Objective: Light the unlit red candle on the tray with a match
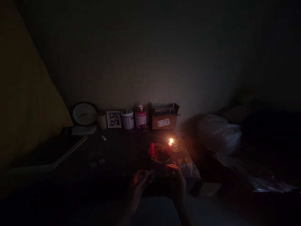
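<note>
While the dim left hand (140, 181) and right hand (176, 177) half-curl near the container (160, 160), grips are unclear.

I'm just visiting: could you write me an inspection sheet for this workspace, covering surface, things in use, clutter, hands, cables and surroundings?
Surface: dark tabletop, dimly lit.
Things in use: round container; red candle at its left, no flame visible; lit candle by its right rim.
Clutter: cardboard box, framed panda picture, two canisters.
Hands: left hand and right hand near the container; too dark to confirm contact.
Cables: nothing seen.
Surroundings: shadowy wall; pale plastic bag at right.
</note>
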Demonstrator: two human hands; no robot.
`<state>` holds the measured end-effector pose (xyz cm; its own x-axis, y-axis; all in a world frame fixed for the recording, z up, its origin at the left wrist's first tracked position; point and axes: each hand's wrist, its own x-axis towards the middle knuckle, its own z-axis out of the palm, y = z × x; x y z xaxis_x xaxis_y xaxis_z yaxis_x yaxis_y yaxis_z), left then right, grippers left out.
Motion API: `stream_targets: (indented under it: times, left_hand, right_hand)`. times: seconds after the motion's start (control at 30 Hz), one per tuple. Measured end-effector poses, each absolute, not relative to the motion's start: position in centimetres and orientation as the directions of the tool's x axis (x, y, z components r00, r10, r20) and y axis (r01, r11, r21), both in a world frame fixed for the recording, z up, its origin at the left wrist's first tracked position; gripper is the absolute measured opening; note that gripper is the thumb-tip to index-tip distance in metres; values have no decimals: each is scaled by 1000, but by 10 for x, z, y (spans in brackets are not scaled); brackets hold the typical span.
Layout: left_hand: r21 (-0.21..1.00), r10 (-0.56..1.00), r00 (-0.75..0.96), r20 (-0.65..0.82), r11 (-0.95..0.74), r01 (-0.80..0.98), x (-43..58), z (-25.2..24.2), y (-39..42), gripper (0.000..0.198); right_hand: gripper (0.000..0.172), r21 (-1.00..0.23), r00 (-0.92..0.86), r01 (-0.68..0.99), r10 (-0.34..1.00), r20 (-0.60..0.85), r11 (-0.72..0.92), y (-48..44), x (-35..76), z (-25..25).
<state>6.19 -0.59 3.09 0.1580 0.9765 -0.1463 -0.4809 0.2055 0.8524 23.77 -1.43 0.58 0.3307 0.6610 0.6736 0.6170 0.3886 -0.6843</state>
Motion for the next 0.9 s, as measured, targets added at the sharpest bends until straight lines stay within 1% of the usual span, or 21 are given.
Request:
stream_targets:
  times: [0.1, 0.23, 0.33, 0.47, 0.53, 0.6, 0.63, 0.67, 0.7, 0.77, 0.83, 0.9]
  left_hand:
    - [850, 976, 169, -140, 206, -485, 62, 31, -7, 23]
    - [853, 969, 179, -172, 237, -466, 66, 38, -12, 24]
    - [842, 966, 163, -199, 254, -477, 69, 40, -12, 26]
    - [823, 972, 122, -200, 234, -518, 72, 34, -4, 34]
    - [803, 970, 123, -208, 241, -545, 72, 31, -2, 37]
    - [805, 972, 130, -197, 236, -545, 72, 31, -2, 34]
    - [808, 974, 138, -179, 226, -544, 72, 32, -3, 31]
    - [816, 977, 145, -159, 212, -538, 71, 32, -4, 28]
    - [824, 979, 151, -138, 198, -531, 70, 32, -4, 25]
    - [831, 981, 157, -116, 183, -525, 66, 31, -5, 24]
    - [836, 980, 152, -127, 188, -515, 62, 28, -4, 25]
    - [832, 979, 149, -138, 196, -519, 59, 25, -4, 25]
  right_hand:
    - [14, -718, 301, 536, 694, 654, 444, -29, 219, 20]
    - [13, -700, 214, 491, 707, 674, 518, -34, 202, 24]
    - [13, -660, 172, 518, 690, 703, 544, -34, 205, 24]
    - [14, -634, 251, 576, 626, 738, 516, -44, 212, 33]
    - [17, -610, 209, 602, 636, 743, 514, -47, 211, 36]
    - [18, -572, 124, 624, 655, 745, 532, -42, 211, 33]
    - [19, -573, 116, 631, 666, 736, 524, -37, 213, 29]
    - [20, -588, 136, 635, 676, 724, 501, -31, 216, 25]
    - [22, -627, 201, 636, 688, 697, 450, -25, 220, 20]
    - [21, -689, 309, 618, 689, 655, 378, -16, 230, 13]
    - [18, -729, 359, 584, 692, 626, 357, -13, 238, 11]
    - [17, -755, 368, 544, 705, 607, 366, -16, 240, 14]
